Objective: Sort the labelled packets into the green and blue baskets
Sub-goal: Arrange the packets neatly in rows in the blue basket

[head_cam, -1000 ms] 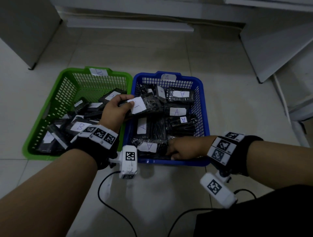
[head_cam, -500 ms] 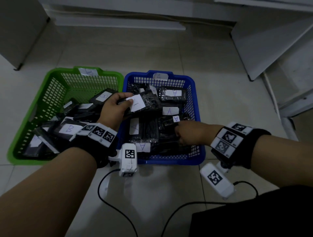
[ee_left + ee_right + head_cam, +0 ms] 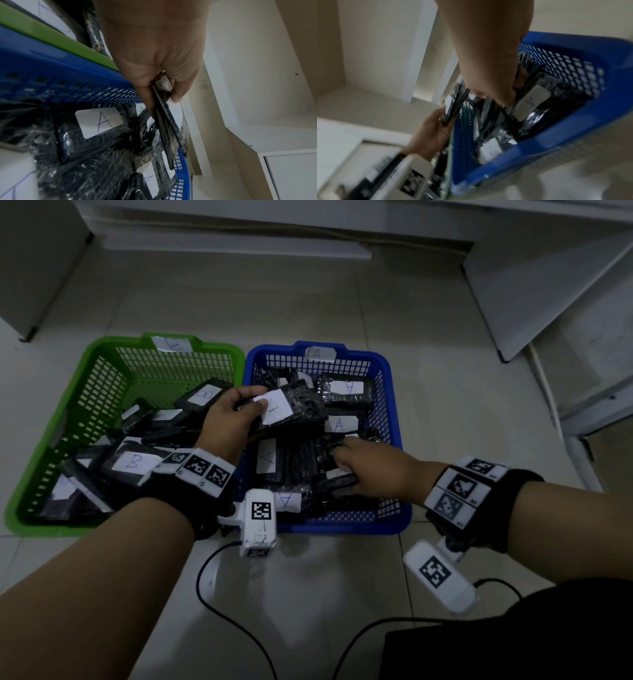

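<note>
right wrist view motion-blurred, right hand's (image 3: 373,470) fingertips buried among packets (image 3: 308,470)

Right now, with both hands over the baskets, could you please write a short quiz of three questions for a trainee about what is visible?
1. True or false: the left hand holds a stack of packets above the blue basket.
2. Multiple choice: which letter is on the tag at the far rim of the green basket? a) A b) B c) C
3. Fill in the blank: the right hand reaches into the ____ basket.

Key
1. True. Its fingers and thumb curl round the stack; the left wrist view shows several packets edge on.
2. b. The blue basket's tag reads A.
3. Blue. Whether its fingers already grip a packet cannot be told.
</note>
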